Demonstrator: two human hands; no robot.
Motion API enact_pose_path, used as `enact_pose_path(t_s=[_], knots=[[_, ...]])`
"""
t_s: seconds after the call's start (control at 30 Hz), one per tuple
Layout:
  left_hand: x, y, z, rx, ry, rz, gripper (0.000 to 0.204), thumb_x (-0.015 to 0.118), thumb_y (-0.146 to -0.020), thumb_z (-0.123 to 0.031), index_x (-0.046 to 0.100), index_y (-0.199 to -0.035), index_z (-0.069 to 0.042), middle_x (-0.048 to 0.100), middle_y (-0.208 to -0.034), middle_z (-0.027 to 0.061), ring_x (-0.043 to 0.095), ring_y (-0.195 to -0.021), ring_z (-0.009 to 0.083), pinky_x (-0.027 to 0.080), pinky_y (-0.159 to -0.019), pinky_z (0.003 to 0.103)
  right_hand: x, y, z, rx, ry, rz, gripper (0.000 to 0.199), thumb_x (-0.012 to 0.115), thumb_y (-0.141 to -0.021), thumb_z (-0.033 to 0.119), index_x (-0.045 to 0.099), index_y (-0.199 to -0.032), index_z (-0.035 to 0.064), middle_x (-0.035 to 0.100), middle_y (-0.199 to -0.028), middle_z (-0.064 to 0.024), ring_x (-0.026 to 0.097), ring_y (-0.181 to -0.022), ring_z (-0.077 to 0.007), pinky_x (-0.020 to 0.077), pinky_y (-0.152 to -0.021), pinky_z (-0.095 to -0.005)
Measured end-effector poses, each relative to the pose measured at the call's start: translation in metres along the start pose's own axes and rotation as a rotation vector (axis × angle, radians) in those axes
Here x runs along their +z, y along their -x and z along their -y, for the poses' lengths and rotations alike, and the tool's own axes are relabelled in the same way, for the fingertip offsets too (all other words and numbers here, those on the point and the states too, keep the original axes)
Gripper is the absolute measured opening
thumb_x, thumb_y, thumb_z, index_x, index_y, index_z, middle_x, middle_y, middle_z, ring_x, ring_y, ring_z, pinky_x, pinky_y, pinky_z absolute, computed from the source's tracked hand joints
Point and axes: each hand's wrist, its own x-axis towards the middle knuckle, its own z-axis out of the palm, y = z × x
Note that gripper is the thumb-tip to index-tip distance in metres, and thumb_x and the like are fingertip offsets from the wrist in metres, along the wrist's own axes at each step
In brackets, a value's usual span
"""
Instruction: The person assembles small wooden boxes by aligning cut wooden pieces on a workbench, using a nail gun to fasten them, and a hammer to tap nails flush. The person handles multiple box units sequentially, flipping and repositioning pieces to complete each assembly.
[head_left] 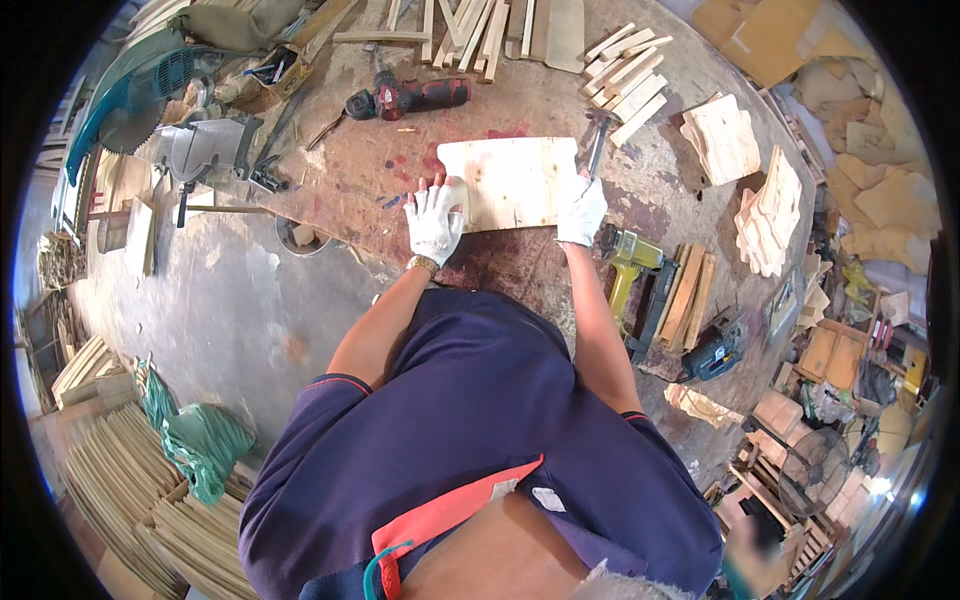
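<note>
A pale wooden board (512,185) with wavy short ends sits in front of me on the worn workbench. My left hand (435,222), in a white glove with bare fingertips, rests at its left edge with fingers stretched out. At the board's right edge is my right hand (581,210), gloved too and closed round the lower end of a hammer (598,150). The hammer's head points away from me. Glove and hammer partly hide the fingers of this hand. Close to my right wrist lies a yellow-green nail gun (632,262).
A red and black cordless drill (420,95) lies beyond the board. Wood strips (628,85) and shaped boards (722,140) cover the far and right sides. A blue mitre saw (130,110) stands at the far left. A blue power tool (715,348) lies at the right.
</note>
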Motion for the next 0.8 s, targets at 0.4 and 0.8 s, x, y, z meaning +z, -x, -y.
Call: enact_pose_path(t_s=[0.4,0.8], knots=[[-0.004,-0.001,-0.001,-0.025,0.120,0.004,0.064,0.051,-0.098,-0.039,0.040,-0.155,-0.010,0.040,-0.160,0.0128,0.026,-0.152,0.0375,0.014,-0.123,0.057,-0.007,-0.001,0.006,-0.006,0.395,0.346,0.041,0.050,-0.103,0.041,0.060,-0.099,0.0009,0.070,-0.084,-0.0270,0.070,-0.080,-0.0444,0.0558,-0.071,-0.0528],[0.002,0.000,0.003,-0.013,0.077,0.031,0.070,0.051,-0.098,-0.045,0.038,-0.154,-0.003,0.040,-0.159,0.0166,0.028,-0.152,0.0353,0.014,-0.124,0.054,0.005,-0.001,0.015,-0.208,0.256,0.235,0.042,0.049,-0.103,0.039,0.062,-0.093,0.0008,0.068,-0.079,-0.0272,0.067,-0.075,-0.0474,0.0522,-0.065,-0.0538]])
